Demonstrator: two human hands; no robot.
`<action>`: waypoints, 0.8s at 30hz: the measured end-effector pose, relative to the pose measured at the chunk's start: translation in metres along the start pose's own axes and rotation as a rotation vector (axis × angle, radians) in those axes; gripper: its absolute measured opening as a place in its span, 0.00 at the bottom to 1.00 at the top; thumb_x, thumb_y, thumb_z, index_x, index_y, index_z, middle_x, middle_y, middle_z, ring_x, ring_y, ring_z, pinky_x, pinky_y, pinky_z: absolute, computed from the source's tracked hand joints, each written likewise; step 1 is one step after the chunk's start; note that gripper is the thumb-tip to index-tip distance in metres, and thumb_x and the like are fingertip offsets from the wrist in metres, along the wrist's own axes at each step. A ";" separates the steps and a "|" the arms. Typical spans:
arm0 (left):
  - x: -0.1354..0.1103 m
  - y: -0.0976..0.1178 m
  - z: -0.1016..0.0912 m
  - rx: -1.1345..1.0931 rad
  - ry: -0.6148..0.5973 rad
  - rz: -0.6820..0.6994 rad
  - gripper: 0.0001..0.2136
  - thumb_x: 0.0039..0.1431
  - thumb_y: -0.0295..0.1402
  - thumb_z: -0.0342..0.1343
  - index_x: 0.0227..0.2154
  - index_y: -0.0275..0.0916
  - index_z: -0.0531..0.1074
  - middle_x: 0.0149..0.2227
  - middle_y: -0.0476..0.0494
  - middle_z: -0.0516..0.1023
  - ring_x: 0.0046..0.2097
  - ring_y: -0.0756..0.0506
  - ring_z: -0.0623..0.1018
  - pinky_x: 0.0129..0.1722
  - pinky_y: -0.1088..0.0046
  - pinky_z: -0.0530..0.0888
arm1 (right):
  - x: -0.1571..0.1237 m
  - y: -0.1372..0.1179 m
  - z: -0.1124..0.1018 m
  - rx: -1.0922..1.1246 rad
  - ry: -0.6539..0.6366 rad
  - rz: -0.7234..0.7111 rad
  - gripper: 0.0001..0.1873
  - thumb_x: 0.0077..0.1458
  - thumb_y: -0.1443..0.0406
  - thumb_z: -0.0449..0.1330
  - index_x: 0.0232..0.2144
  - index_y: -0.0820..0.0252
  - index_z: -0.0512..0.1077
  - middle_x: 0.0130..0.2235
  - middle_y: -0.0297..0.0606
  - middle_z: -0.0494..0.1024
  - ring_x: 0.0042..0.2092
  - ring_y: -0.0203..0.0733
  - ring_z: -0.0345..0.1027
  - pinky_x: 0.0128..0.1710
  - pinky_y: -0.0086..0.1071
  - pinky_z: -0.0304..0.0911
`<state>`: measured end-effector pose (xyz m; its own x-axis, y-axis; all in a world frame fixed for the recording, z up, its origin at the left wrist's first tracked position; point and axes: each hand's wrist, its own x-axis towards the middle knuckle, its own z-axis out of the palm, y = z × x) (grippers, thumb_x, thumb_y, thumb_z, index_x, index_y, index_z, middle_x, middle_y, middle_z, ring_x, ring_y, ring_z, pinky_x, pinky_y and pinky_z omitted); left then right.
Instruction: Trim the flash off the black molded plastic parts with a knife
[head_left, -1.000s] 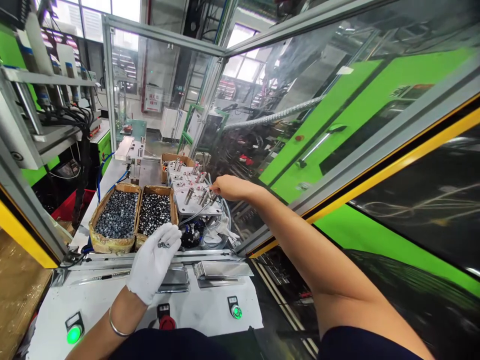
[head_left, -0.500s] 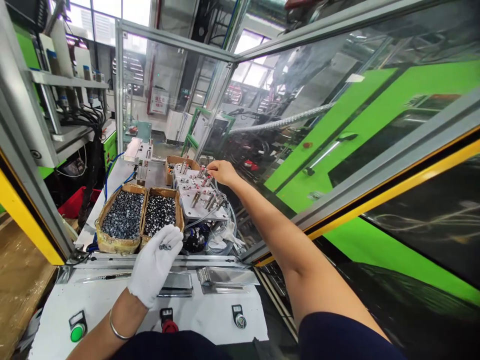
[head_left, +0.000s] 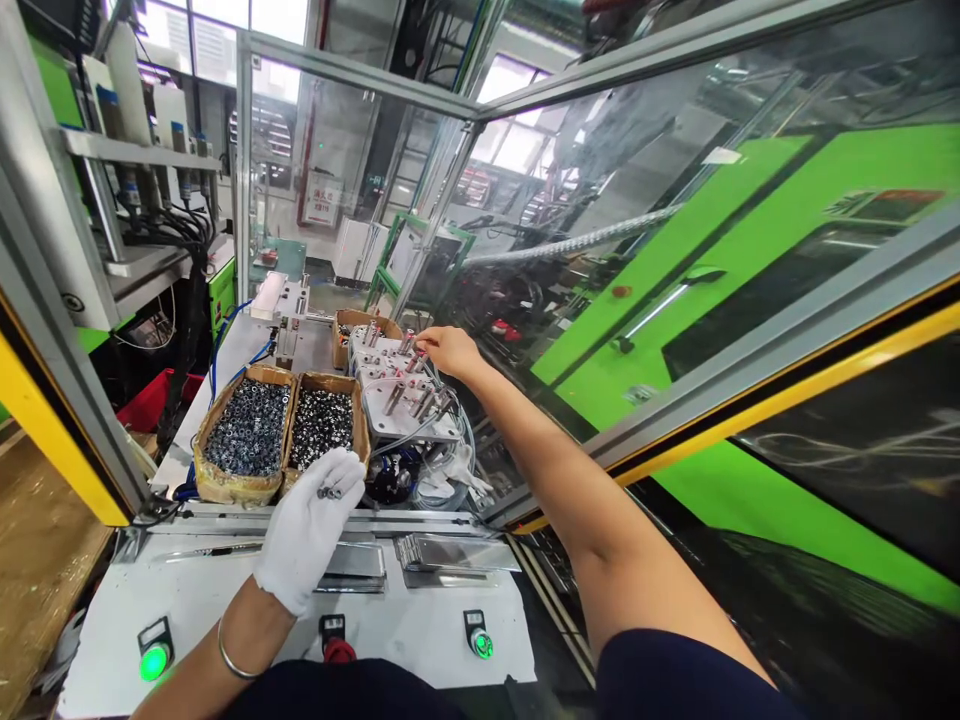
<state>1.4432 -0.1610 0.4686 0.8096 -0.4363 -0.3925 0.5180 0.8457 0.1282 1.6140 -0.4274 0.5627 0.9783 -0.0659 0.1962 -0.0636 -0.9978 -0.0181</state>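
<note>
My left hand, in a white glove, is turned palm up in front of the boxes with fingers slightly curled. It cradles a few small metal nuts. My bare right hand reaches to the far right side of a metal fixture plate carrying upright pins and small parts. Its fingertips are pinched together near a red-tipped post; whatever is between them is too small to make out. Left of the plate stand a box of grey-blue nuts and a box of darker, shiny small parts.
A third cardboard box sits behind the plate. Clear hoses and a white cloth lie below it. Metal strips, a green button, a red button and a green-lit button are on the front panel. Framed clear panels enclose the right side.
The right-hand button on the front panel has lit green and the left green button glows brighter. Both hands stay nearly in place; the view has shifted slightly.
</note>
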 end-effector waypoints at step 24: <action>0.005 -0.007 -0.012 0.177 -0.119 0.088 0.11 0.60 0.19 0.50 0.40 0.28 0.77 0.45 0.32 0.79 0.49 0.43 0.79 0.57 0.63 0.73 | -0.060 -0.002 -0.037 -0.062 -0.067 -0.028 0.12 0.53 0.61 0.61 0.40 0.52 0.79 0.40 0.32 0.83 0.41 0.39 0.74 0.35 0.26 0.60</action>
<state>1.4404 -0.1660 0.4545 0.8752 -0.4053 -0.2642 0.4758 0.8198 0.3188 1.5479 -0.4220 0.5875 0.9908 -0.0392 0.1299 -0.0457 -0.9978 0.0480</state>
